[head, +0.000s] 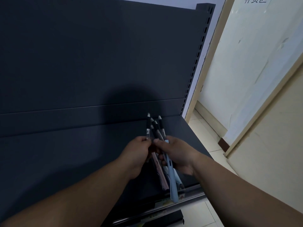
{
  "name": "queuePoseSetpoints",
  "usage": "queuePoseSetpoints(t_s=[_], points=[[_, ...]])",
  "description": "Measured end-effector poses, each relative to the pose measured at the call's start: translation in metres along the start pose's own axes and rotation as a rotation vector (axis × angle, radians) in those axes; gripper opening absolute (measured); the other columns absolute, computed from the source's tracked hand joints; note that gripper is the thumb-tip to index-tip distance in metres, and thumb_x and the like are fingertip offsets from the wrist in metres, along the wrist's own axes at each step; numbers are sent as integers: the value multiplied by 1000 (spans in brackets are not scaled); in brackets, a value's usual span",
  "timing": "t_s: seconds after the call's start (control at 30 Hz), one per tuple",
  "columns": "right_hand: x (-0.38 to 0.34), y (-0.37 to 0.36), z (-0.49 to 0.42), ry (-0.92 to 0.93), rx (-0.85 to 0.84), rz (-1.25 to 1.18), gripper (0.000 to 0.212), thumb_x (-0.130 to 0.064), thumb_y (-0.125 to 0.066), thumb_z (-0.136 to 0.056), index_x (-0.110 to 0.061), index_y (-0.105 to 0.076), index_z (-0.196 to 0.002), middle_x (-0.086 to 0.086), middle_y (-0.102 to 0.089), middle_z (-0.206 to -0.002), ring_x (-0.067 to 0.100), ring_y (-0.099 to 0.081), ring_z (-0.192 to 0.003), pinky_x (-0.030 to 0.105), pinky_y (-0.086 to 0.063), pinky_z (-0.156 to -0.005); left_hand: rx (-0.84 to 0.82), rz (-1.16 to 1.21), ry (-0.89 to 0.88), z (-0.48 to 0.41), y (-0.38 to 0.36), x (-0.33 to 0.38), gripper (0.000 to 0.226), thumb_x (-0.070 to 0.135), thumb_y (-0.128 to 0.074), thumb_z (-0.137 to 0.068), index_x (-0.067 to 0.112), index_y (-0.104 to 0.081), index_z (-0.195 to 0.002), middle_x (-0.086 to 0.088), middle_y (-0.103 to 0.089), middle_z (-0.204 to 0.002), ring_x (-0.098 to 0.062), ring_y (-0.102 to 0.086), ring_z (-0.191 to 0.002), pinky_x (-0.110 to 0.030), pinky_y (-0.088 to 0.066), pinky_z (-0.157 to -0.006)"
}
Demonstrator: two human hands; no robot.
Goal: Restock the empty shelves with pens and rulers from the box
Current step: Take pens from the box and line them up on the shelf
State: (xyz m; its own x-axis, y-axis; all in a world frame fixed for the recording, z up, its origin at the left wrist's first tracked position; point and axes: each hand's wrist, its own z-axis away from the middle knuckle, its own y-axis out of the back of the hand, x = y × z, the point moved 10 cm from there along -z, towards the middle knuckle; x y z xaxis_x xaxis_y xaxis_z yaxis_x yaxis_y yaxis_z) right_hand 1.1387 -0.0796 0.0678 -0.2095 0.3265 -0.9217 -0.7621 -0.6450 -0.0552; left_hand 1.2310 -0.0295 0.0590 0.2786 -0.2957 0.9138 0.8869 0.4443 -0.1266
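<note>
- While both hands hold it over the dark shelf [65, 161], the bundle of pens [155, 128] points its tips toward the back panel [98, 54].
- The right hand [177, 154] has its fingers curled round the bundle, with a light blue pen [171, 177] trailing out below it.
- The left hand [137, 153] pinches a silver-banded pen [148, 132] at the bundle's left edge.
- A pink pen [159, 169] shows between the hands.
- A slotted upright [201, 46] stands at the shelf's right end, beside pale floor tiles [206, 131].

Fanned bundle of pens [157, 136], tips up, above dark empty shelf [82, 153].
</note>
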Motion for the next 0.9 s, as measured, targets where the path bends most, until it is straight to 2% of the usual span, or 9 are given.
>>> queuePoseSetpoints(t_s=[0.13, 0.23, 0.33, 0.4, 0.53, 0.63, 0.73, 0.83, 0.9], points=[[-11, 8, 0, 92, 63, 548, 24, -38, -56, -95, -16, -56, -104, 5, -65, -88, 15, -60, -71, 30, -49, -64, -155, 204, 118, 4, -21, -6, 35, 26, -41, -103, 1, -63, -114, -20, -69, -110, -31, -65, -99, -41, -52, -92], [-6, 0, 0, 93, 23, 691, 40, -43, -54, -94, -18, -52, -126, 3, -67, -101, 15, -67, -85, 33, -57, -76, -185, 202, 144, 2, -29, -4, 27, 26, -51, -99, 2, -60, -108, -16, -69, -93, -27, -66, -83, -39, -56, -76], [-4, -6, 3, 106, -48, 638, 35, -37, -52, -98, -18, -53, -128, 6, -69, -104, 17, -68, -87, 33, -57, -82, -155, 202, 169, -2, -27, -5, 11, 17, -53, -98, 7, -57, -96, -11, -63, -76, -23, -63, -62, -32, -54, -52], [-3, -5, 6, 80, -76, 494, 25, -30, -50, -101, -17, -56, -121, 12, -70, -96, 19, -67, -78, 31, -56, -78, -135, 245, 171, -5, -26, -4, 13, 17, -52, -98, 6, -56, -92, -11, -61, -74, -21, -63, -55, -31, -52, -48], [8, 9, 9, -76, -71, 94, 29, -27, -49, -102, -7, -59, -120, 17, -62, -98, 26, -62, -78, 46, -56, -76, -39, 415, 176, -15, -20, -7, 20, 17, -48, -101, -1, -54, -107, -10, -64, -81, -21, -66, -66, -42, -55, -68], [7, 24, 11, -117, 3, 49, 30, -28, -48, -102, -4, -59, -116, 15, -63, -104, 17, -64, -61, 34, -56, -56, 12, 470, 222, -16, -15, -13, 17, 18, -44, -102, 4, -53, -103, -8, -62, -86, -22, -63, -77, -43, -52, -69], [-3, 45, 10, -99, 141, -37, 32, -29, -45, -103, -1, -54, -114, 20, -68, -98, 21, -65, -60, 34, -59, -52, 61, 445, 245, -14, -6, -18, 13, 16, -46, -102, 8, -54, -95, -7, -59, -86, -20, -60, -81, -41, -49, -73], [-19, 76, 6, -5, 338, -17, 30, -29, -48, -102, -3, -48, -117, 14, -66, -81, 13, -50, -47, 24, -46, -41, 48, 335, 238, -14, -1, -20, 11, 15, -51, -99, 7, -57, -103, -8, -62, -90, -21, -63, -83, -41, -54, -75], [-21, 88, 1, 21, 406, 104, 32, -26, -54, -99, -5, -47, -122, 9, -61, -78, 10, -44, -46, 24, -39, -43, 4, 237, 214, -13, -4, -19, 11, 16, -52, -99, 9, -56, -106, -7, -63, -90, -20, -64, -84, -40, -54, -76]])
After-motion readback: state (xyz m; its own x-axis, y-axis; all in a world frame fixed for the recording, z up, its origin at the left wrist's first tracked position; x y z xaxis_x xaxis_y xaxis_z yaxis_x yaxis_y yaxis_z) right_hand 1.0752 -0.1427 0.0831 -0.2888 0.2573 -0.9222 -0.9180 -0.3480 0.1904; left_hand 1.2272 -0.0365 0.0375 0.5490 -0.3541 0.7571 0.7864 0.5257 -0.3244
